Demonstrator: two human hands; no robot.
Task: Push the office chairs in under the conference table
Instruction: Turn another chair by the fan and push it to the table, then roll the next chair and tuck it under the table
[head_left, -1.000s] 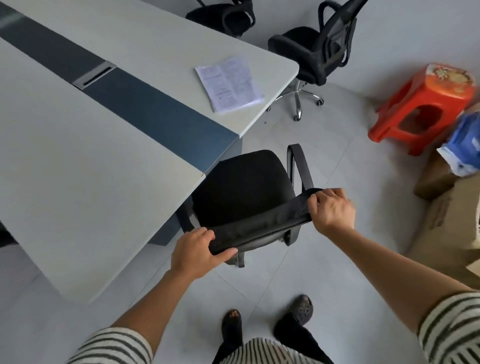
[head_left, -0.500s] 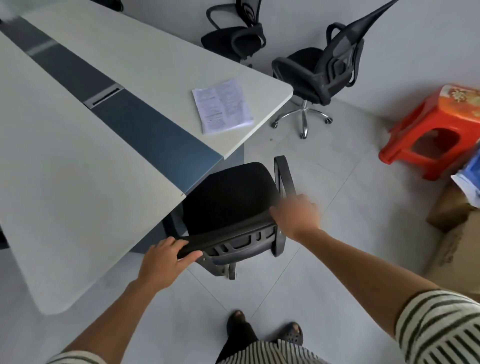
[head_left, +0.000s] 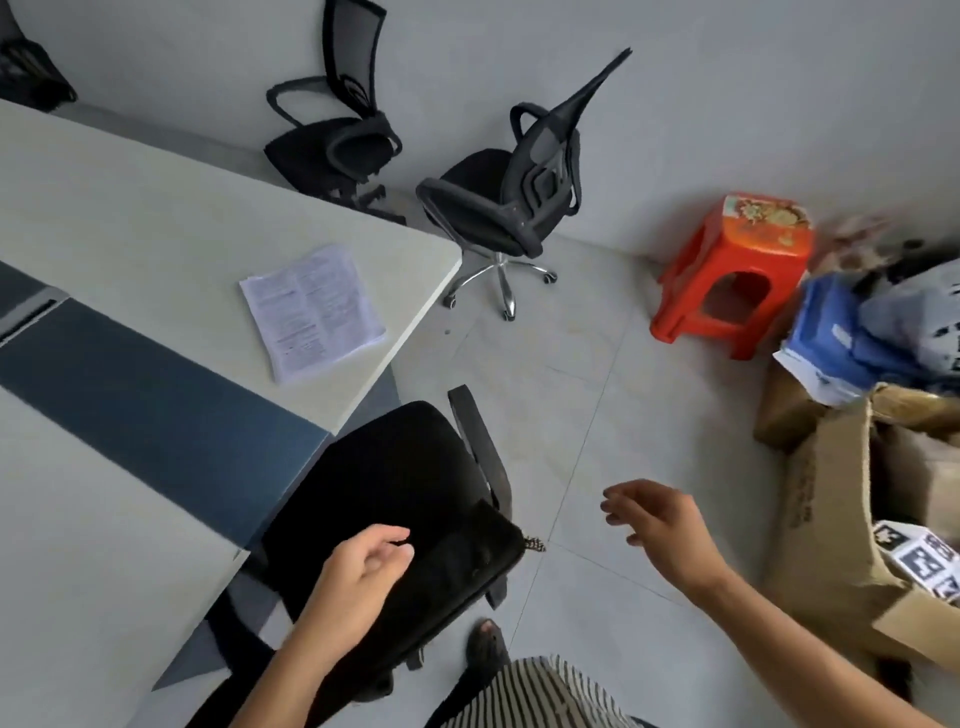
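- The left hand (head_left: 363, 566), which half a second ago gripped the top of the backrest, now lies over that edge with its fingers loosely curled and no grip; whether it still touches the mesh I cannot tell.
- The right hand (head_left: 654, 519) has come off the backrest altogether and hangs in the air to the chair's right, fingers relaxed and parted, holding nothing.
- The near chair (head_left: 384, 483) stands at the end of the tabletop (head_left: 130, 208), the front of its seat tucked under the edge, with the backrest and right armrest still outside.
- Judging from both hands letting go, this chair is probably done and the person is turning to the next one.
- A sheet of paper (head_left: 311, 312) lies on the tabletop near the corner.
- Beyond that corner a second chair (head_left: 493, 208) stands out on the floor, apart from the table, and a third chair (head_left: 332, 140) sits behind it by the wall; both still need pushing in.
- To the right stand a cardboard box (head_left: 831, 519) and a red stool (head_left: 737, 270), beside the path to those chairs.
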